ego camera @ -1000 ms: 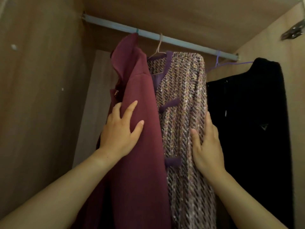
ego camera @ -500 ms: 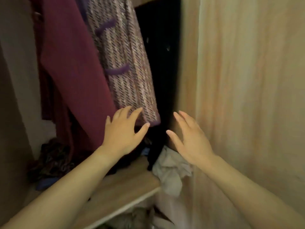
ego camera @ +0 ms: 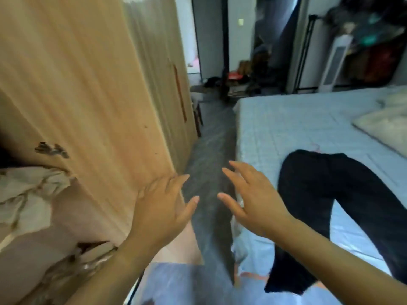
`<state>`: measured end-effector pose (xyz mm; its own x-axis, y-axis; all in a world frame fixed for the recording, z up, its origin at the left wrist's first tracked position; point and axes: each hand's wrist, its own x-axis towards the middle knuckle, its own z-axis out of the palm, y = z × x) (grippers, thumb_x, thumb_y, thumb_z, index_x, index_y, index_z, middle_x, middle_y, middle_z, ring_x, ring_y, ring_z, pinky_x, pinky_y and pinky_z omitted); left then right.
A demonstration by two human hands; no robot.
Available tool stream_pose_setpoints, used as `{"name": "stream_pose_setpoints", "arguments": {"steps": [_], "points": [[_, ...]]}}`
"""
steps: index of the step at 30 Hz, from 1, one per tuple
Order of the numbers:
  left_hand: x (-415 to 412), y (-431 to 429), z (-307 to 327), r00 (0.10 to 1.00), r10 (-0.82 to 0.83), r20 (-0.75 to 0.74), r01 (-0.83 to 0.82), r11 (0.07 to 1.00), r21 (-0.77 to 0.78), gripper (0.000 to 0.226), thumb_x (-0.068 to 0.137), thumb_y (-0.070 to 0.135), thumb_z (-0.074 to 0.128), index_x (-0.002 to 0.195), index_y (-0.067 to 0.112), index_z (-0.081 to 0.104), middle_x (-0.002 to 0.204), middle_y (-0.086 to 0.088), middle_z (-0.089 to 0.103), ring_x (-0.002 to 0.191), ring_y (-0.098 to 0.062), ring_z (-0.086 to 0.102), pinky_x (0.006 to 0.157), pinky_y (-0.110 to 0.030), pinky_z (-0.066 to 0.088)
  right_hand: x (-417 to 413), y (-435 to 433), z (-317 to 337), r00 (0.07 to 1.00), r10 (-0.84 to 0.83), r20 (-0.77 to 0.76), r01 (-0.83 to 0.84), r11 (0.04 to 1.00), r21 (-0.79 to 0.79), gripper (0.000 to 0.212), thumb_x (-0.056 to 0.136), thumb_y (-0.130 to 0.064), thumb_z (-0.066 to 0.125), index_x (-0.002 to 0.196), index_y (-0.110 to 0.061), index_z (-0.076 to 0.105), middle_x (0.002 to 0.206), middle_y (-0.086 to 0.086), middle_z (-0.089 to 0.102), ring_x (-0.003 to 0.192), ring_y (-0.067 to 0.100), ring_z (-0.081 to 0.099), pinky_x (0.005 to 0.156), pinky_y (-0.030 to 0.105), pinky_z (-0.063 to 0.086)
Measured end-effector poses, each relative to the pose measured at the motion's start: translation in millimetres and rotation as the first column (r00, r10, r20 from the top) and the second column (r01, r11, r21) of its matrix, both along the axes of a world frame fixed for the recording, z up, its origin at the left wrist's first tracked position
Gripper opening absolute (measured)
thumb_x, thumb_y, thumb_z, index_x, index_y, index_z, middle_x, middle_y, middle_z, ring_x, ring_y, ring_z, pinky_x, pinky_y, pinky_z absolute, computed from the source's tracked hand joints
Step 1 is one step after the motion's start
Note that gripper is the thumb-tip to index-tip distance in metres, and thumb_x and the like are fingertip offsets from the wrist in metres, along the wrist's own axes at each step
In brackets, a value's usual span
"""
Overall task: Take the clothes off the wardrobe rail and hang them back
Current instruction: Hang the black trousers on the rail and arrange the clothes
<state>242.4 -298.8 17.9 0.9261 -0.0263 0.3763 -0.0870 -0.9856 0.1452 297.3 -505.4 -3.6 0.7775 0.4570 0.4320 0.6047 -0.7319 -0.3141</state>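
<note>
I see the black garment lying flat on the blue bed, its long side running away from me. My left hand and right hand are spread wide and hold nothing, near the wardrobe door

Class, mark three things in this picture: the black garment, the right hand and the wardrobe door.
black garment (ego camera: 326, 194), head view, the broad middle of the cloth.
right hand (ego camera: 253, 201), head view, the back of the hand.
wardrobe door (ego camera: 88, 106), head view, its bare wooden face.

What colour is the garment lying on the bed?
The garment is plain black; the head view shows it.
</note>
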Motion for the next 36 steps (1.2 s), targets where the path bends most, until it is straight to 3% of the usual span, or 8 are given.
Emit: {"name": "stream_pose_setpoints", "arguments": {"steps": [3, 6, 13, 19, 24, 30, 36], "points": [[49, -54, -26, 0.982, -0.175, -0.071, 0.174, 0.985, -0.017, 0.058, 0.083, 0.061, 0.038, 0.123, 0.024, 0.058, 0.12, -0.003, 0.061, 0.111, -0.025, 0.058, 0.09, -0.05, 0.047, 8, -64, -27, 0.986, -0.156, -0.063, 0.155, 0.988, -0.024, 0.058, 0.09, -0.054, 0.038, 0.129, -0.012, 0.052, 0.137, 0.012, 0.049, 0.125, 0.033, 0.047, 0.092, 0.052, 0.045], [98, -109, -50, 0.939, -0.326, -0.112, 0.327, 0.945, -0.014, 0.057, 0.083, 0.059, 0.039, 0.121, 0.022, 0.06, 0.119, -0.004, 0.061, 0.11, -0.025, 0.059, 0.091, -0.056, 0.045, 16, -122, -48, 0.94, -0.315, -0.133, 0.309, 0.949, -0.06, 0.059, 0.09, -0.056, 0.035, 0.131, -0.016, 0.049, 0.138, 0.009, 0.047, 0.127, 0.03, 0.045, 0.094, 0.053, 0.044], [218, -233, -88, 0.783, -0.568, -0.253, 0.574, 0.817, -0.059, 0.063, 0.084, 0.062, 0.029, 0.126, 0.023, 0.056, 0.125, -0.003, 0.058, 0.114, -0.025, 0.056, 0.096, -0.054, 0.042, 56, -235, -82, 0.742, -0.623, -0.248, 0.586, 0.782, -0.212, 0.064, 0.089, -0.059, 0.027, 0.131, -0.016, 0.051, 0.139, 0.006, 0.047, 0.128, 0.026, 0.044, 0.097, 0.051, 0.043], [307, -321, -111, 0.651, -0.694, -0.309, 0.714, 0.697, -0.062, 0.067, 0.086, 0.062, 0.021, 0.131, 0.023, 0.05, 0.125, 0.002, 0.056, 0.111, -0.02, 0.055, 0.096, -0.05, 0.042, 103, -304, -101, 0.589, -0.747, -0.308, 0.692, 0.664, -0.285, 0.069, 0.089, -0.062, 0.02, 0.133, -0.017, 0.048, 0.14, 0.005, 0.046, 0.129, 0.025, 0.043, 0.1, 0.051, 0.041], [368, -376, -140, 0.644, -0.683, -0.344, 0.708, 0.703, -0.069, 0.063, 0.087, 0.061, 0.022, 0.13, 0.024, 0.05, 0.124, 0.003, 0.056, 0.111, -0.019, 0.054, 0.095, -0.049, 0.043, 160, -364, -119, 0.57, -0.747, -0.342, 0.683, 0.662, -0.309, 0.071, 0.087, -0.062, 0.02, 0.137, -0.017, 0.045, 0.145, 0.004, 0.04, 0.134, 0.022, 0.036, 0.105, 0.049, 0.036], [439, -427, -190, 0.733, -0.521, -0.437, 0.568, 0.822, -0.028, 0.07, 0.085, 0.064, 0.018, 0.133, 0.023, 0.048, 0.128, -0.002, 0.054, 0.113, -0.022, 0.054, 0.096, -0.049, 0.043, 266, -445, -161, 0.666, -0.633, -0.395, 0.551, 0.774, -0.311, 0.066, 0.089, -0.056, 0.028, 0.13, -0.011, 0.052, 0.138, 0.01, 0.049, 0.127, 0.028, 0.045, 0.096, 0.051, 0.045], [499, -484, -251, 0.791, -0.316, -0.524, 0.363, 0.932, -0.014, 0.072, 0.083, 0.064, 0.016, 0.134, 0.023, 0.047, 0.132, -0.003, 0.052, 0.117, -0.024, 0.051, 0.095, -0.05, 0.043, 384, -523, -221, 0.729, -0.494, -0.473, 0.384, 0.868, -0.315, 0.069, 0.088, -0.058, 0.023, 0.131, -0.011, 0.051, 0.139, 0.011, 0.047, 0.13, 0.029, 0.042, 0.097, 0.051, 0.043]]}}
